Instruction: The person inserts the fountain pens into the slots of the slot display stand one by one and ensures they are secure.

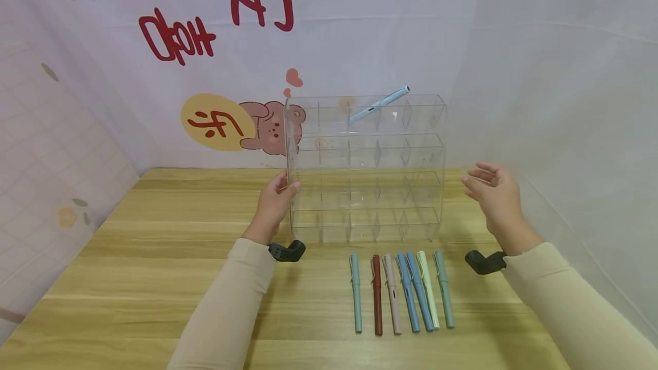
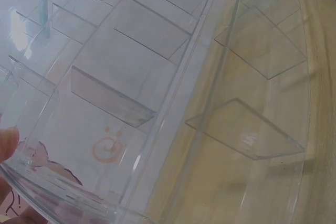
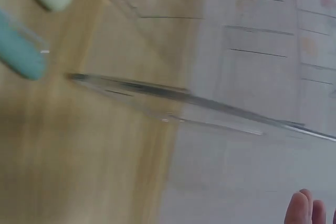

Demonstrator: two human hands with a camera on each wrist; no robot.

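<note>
- A wood-grain desk (image 1: 169, 261) fills the lower part of the head view, from lower left across to lower right.
- Behind it hangs a pale cloth (image 1: 396, 33), with big red characters at upper left and, below them, a printed bear (image 1: 272, 130) beside a yellow disc (image 1: 187, 113).
- Upright at the centre stands a clear rack (image 1: 367, 187), its rows divided into small compartments.
- In its top row leans a light blue pen (image 1: 379, 104), tilted up to the right; the clear walls make it hard to say which compartment it occupies.
- Seven more pens lie side by side at lower centre, in front of the rack: teal, dark red, pinkish-grey, two blue, pale green and teal-green.
- The left hand (image 1: 272, 204) grips the rack's left edge, thumb in front.
- The right hand (image 1: 493, 193), well apart at centre right, has its fingers loosely bent, holding nothing.
</note>
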